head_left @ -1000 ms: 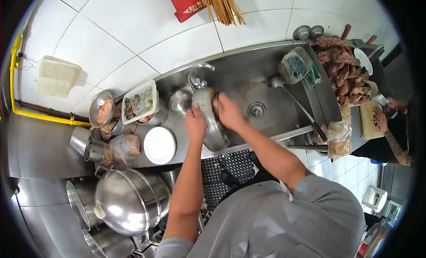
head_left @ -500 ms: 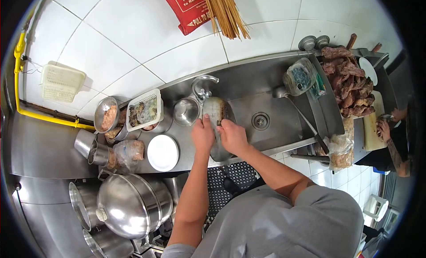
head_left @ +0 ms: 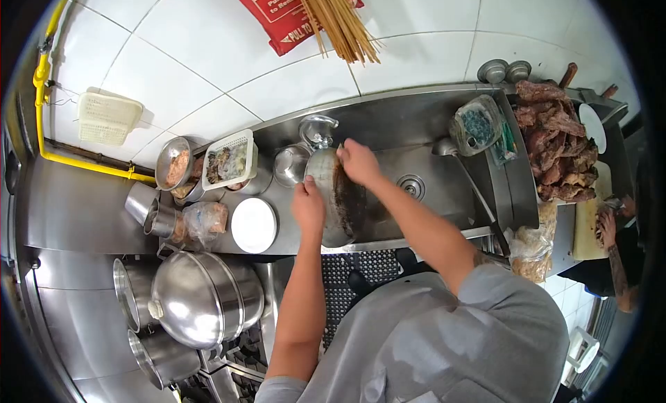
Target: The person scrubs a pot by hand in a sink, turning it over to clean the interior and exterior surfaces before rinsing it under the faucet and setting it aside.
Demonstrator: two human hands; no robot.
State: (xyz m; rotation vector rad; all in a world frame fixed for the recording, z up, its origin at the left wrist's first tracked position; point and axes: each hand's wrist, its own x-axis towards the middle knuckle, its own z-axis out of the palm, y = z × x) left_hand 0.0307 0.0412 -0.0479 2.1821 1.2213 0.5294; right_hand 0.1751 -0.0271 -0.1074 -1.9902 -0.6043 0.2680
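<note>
Pipe (head_left: 41,91), yellow, on the wall at 9 o'clock from the pan. Basket (head_left: 107,116), plastic, hung just beside it. Pots (head_left: 201,306), steel, stacked at 7 o'clock. Bowl (head_left: 173,164) of scraps, crate (head_left: 229,160) and white plate (head_left: 253,225) on the counter, left of the sink. Tap (head_left: 316,129) at 12 o'clock, above the pan. Pan (head_left: 340,195): steel, tilted on the sink's near edge, inside smeared brown. Judged stiff, moderately heavy, and slippery where wet or greasy; best taken by the rim at two opposite sides. Left hand (head_left: 309,207): closed on the pan's rim at 8 o'clock. Right hand (head_left: 359,160): fingers bent at the rim at 12 o'clock; whether it grips or only presses cannot be told. Sink (head_left: 440,174), steel, at 3 o'clock. Meat (head_left: 558,143), piled, far right. Co-worker's hand (head_left: 610,226) by a board (head_left: 585,229), at the right edge.
</note>
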